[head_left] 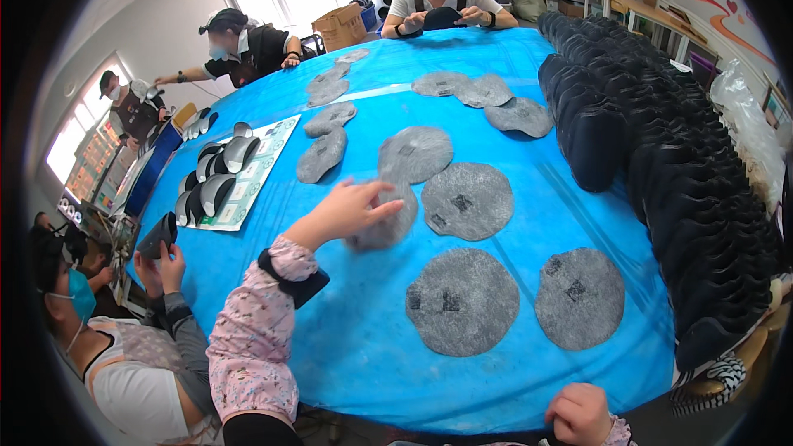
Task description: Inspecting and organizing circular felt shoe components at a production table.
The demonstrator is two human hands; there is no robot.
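Observation:
My left hand point(353, 208) reaches over the blue-covered table with its fingers spread. Just beneath its fingers is a thin grey fabric disc point(382, 231), blurred and partly hidden by the hand. Beside that lie more grey discs with dark square marks: one overlapping it beyond point(415, 154), one to its right point(468, 201), and two nearer me, a large one point(462, 301) and a narrower one point(580, 299). At the near table edge my right hand point(578, 415) is curled closed; nothing shows sticking out of it.
Black curved pieces point(596, 149) stand stacked in long rows along the right side. More grey discs point(519, 117) lie farther off. Silver-and-black curved pieces point(216, 192) rest on a printed board point(285, 134) at left. Co-workers sit left and across; one holds a dark piece point(442, 18).

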